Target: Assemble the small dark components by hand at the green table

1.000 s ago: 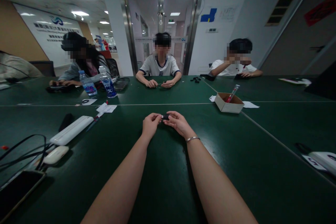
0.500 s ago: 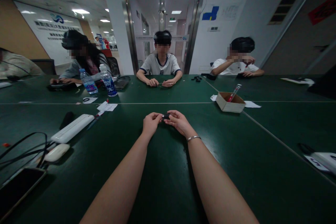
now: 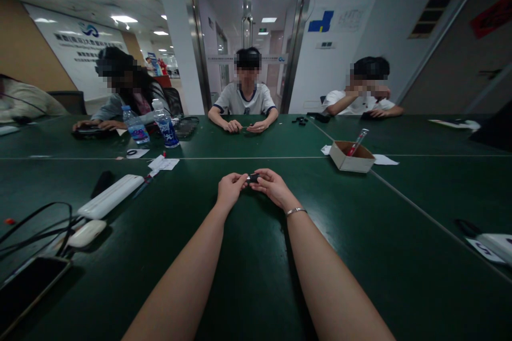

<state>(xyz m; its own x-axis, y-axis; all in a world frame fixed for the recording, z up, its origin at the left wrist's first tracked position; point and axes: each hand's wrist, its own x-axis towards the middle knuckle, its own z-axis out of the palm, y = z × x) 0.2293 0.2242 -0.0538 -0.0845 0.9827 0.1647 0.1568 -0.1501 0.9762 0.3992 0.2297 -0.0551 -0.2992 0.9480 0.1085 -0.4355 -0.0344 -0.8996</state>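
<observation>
Between my two hands, just above the green table (image 3: 248,256), is a small black stick with a silvery end (image 3: 253,178), shaped like a USB stick. My left hand (image 3: 231,188) pinches its silvery left end between thumb and fingers. The black right end is gripped by the fingertips of my right hand (image 3: 273,186), which has a silver bracelet at the wrist. The fingertips cover both ends of the stick, so its finer details are hidden.
At left lie a phone (image 3: 30,282), a white mouse-like case (image 3: 87,233), a long white case (image 3: 111,196) and cables. Two bottles (image 3: 165,127) stand farther back. A small open box (image 3: 351,162) holding a tube is at right. Several people sit across the table.
My hands stay in nearly the same place, still on the black stick. A little more of its body shows between the fingers. The view has shifted very slightly.
</observation>
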